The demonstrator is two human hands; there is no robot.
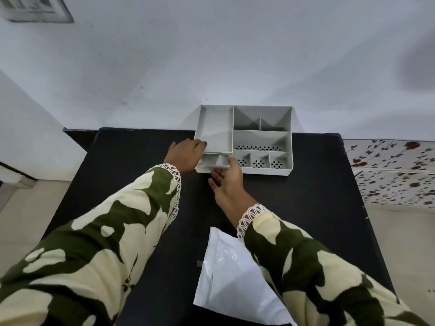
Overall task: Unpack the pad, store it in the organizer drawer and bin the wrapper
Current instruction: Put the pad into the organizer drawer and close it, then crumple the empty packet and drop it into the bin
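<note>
A pale grey organizer [291,137] with several compartments stands at the back of the black table [131,175], against the wall. Its small drawer [215,161] at the front left is pulled partly out; I cannot tell what is inside it. My left hand [186,154] grips the organizer's front left corner. My right hand [229,182] holds the drawer front, thumb on its right top edge and fingers underneath. A white plastic packet [230,274] lies flat on the table close to me, partly under my right sleeve. No loose pad is visible.
A white wall [211,67] rises right behind the organizer. To the right of the table is a surface covered in flowered cloth [395,170]. Light floor [23,220] shows beyond the table's left edge.
</note>
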